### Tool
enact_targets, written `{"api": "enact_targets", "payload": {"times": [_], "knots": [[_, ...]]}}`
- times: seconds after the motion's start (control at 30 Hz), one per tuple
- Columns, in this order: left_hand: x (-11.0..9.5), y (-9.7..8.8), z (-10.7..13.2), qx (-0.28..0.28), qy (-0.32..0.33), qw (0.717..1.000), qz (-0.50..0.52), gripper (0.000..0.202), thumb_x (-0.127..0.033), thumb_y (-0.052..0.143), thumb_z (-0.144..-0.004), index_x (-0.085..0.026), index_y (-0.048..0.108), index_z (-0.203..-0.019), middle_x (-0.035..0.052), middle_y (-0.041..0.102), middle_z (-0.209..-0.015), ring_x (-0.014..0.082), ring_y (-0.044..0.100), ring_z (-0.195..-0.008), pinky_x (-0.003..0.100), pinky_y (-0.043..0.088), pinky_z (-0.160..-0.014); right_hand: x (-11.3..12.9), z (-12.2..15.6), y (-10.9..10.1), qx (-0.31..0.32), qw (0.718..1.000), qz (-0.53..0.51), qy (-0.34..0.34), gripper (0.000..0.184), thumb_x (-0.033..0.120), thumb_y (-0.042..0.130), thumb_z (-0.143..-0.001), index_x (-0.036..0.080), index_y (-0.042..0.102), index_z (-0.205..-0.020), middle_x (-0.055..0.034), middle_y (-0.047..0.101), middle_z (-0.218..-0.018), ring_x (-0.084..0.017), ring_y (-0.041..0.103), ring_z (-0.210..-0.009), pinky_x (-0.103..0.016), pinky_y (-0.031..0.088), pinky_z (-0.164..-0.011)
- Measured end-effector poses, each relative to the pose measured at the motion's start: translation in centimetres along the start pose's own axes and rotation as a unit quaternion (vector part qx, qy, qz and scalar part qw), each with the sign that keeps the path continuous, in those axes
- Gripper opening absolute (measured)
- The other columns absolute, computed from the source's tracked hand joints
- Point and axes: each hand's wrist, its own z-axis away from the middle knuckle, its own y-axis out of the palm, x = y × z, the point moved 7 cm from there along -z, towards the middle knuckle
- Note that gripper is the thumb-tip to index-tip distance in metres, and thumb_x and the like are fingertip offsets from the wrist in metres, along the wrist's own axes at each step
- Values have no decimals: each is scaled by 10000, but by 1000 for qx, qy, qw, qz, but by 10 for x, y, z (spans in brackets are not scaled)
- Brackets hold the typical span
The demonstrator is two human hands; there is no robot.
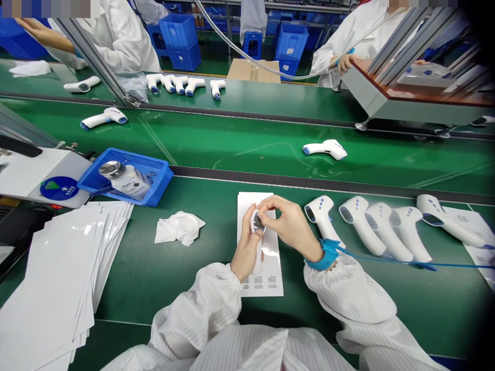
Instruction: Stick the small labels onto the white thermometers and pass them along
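My left hand and my right hand meet over the green belt, both pinching a small round white part with a dark glossy centre. Its exact kind is hard to tell, as my fingers cover much of it. Beneath my hands lies a white printed sheet. To the right of my right hand, several white infrared thermometers lie side by side. A blue strap circles my right wrist, trailing a blue cord across them.
Left of my hands are a crumpled white cloth, a blue tray holding a metal-capped bottle, and a stack of white sheets. Farther belts carry more thermometers. Co-workers in white stand beyond them.
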Motion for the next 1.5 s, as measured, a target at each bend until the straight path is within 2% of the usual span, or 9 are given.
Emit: {"api": "enact_targets", "payload": {"times": [0.23,0.5,0.6,0.7,0.87,1.03,1.17,1.33,1.5], "knots": [[-1,5,2,26,-48,998,45,568,-260,376,-943,-356,214,-1479,76,522,-1198,48,441,-484,216,431,-436,-5,1,1,-9,999,-29,33,116,102,581,-721,207,630,-709,-13,698,-844,-175,642,-820,-318,493,-785],[0,6,2,30,-34,998,52,556,-286,404,-940,-367,230,-1462,66,516,-1202,41,430,-482,201,433,-425,-9,0,3,4,999,-15,38,96,128,587,-735,213,627,-715,-5,692,-859,-171,629,-830,-328,481,-811],[-5,5,1,20,-25,998,61,525,-279,430,-913,-353,296,-1415,62,495,-1226,85,487,-587,194,453,-417,-20,-3,7,26,995,-56,77,30,190,612,-757,211,600,-775,-7,681,-901,-172,631,-856,-343,478,-843],[-11,2,-5,-2,-48,996,76,410,-360,469,-891,-334,393,-1292,48,508,-1166,149,530,-759,229,533,-471,-31,-7,14,62,982,-127,122,120,278,655,-755,202,579,-809,-9,657,-870,-171,629,-826,-352,485,-825],[-15,0,-14,-21,-122,992,34,327,-541,474,-864,-309,492,-1093,18,555,-997,145,581,-719,300,575,-563,-33,-9,12,65,971,-177,145,148,304,680,-743,185,600,-781,-17,649,-838,-174,620,-812,-355,476,-825],[-30,-2,-7,-38,-77,996,12,245,-453,471,-885,-330,497,-1095,5,566,-1015,146,613,-779,300,557,-660,-22,6,0,25,968,-218,123,187,375,584,-858,196,638,-871,-33,672,-929,-183,624,-912,-360,464,-884],[-46,-1,1,-51,-21,998,-21,212,-354,463,-898,-324,492,-1106,1,567,-1021,141,577,-828,273,519,-704,-10,21,-9,-32,984,-154,87,144,350,657,-822,209,646,-841,-36,654,-974,-184,615,-907,-338,476,-827],[-59,-2,5,-83,55,992,-82,224,-264,467,-895,-289,478,-1117,-18,543,-924,111,501,-736,253,440,-730,18,28,-16,-67,996,-60,4,129,273,660,-826,213,632,-716,-33,635,-925,-186,607,-898,-321,471,-778],[-62,-4,8,-103,71,984,-123,226,-255,463,-901,-272,478,-1126,-17,553,-890,122,513,-755,248,417,-711,28,37,-13,-39,998,-26,52,102,312,602,-867,226,570,-822,4,673,-780,-162,656,-718,-302,500,-675]]}}
